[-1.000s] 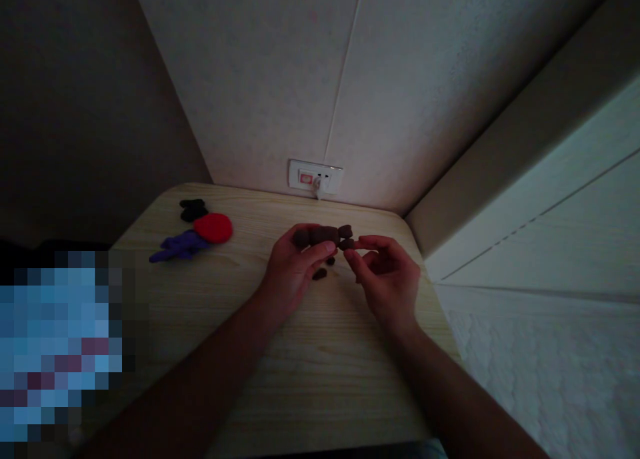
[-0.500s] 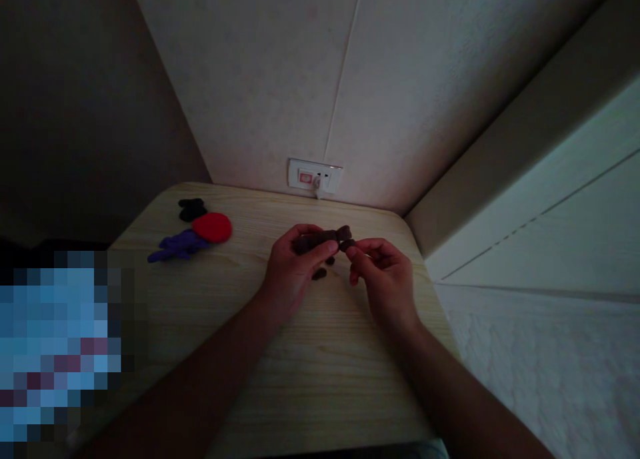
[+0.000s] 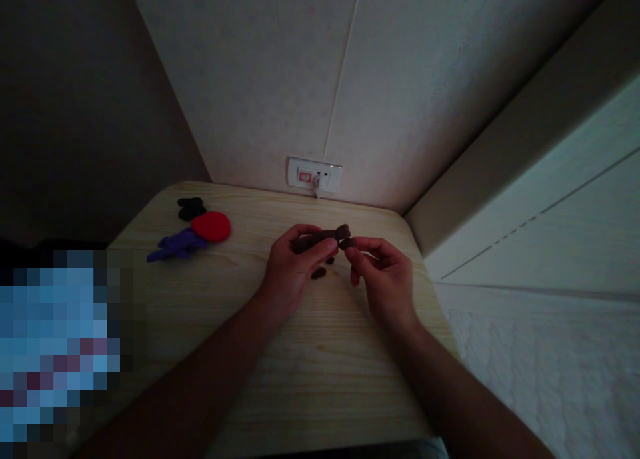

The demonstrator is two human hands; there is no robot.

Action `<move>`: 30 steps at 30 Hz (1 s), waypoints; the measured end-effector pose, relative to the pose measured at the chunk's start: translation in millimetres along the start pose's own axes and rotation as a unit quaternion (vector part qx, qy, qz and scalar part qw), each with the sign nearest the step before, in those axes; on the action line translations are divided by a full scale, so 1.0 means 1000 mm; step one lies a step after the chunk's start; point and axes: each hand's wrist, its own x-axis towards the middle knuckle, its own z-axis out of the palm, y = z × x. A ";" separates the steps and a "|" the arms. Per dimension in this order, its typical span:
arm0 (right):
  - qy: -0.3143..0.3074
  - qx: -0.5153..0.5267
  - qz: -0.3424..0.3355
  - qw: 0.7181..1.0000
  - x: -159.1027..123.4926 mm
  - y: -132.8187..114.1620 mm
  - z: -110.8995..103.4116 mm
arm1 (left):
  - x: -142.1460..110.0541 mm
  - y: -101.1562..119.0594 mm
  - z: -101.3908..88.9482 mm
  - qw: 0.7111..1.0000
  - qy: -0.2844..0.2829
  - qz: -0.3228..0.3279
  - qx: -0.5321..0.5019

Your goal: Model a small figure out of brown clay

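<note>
Above the middle of the wooden tabletop (image 3: 320, 379), my left hand (image 3: 287, 269) is closed around a dark brown modelling clay piece (image 3: 327, 235), long in shape with a knob at its right end. My right hand (image 3: 389, 275) pinches a small brown clay lump (image 3: 346, 243) between thumb and forefinger, right beside that knob. Whether the lump touches the longer piece, I cannot tell. Below my fingers lie two loose brown bits, a larger one (image 3: 319, 272) and a smaller one (image 3: 330, 261). Part of the long piece is hidden in my left palm.
At the back left of the table lie a red clay disc (image 3: 211, 226), a purple clay shape (image 3: 179, 244) and black clay pieces (image 3: 192, 209). A wall socket (image 3: 314, 175) with a plug is behind the table. A pale panel (image 3: 540, 199) borders the right side.
Almost nothing differs. Both hands hold the same clay pieces in nearly the same place, and the view has shifted very slightly.
</note>
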 end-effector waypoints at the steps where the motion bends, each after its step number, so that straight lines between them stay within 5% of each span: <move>1: 0.001 -0.002 -0.002 1.000 0.000 0.000 0.000 | 0.000 -0.001 -0.001 1.000 0.000 0.000 0.001; 30: -0.007 0.032 0.041 0.999 -0.004 0.007 0.004 | 0.000 -0.001 -0.001 0.999 0.001 0.025 0.027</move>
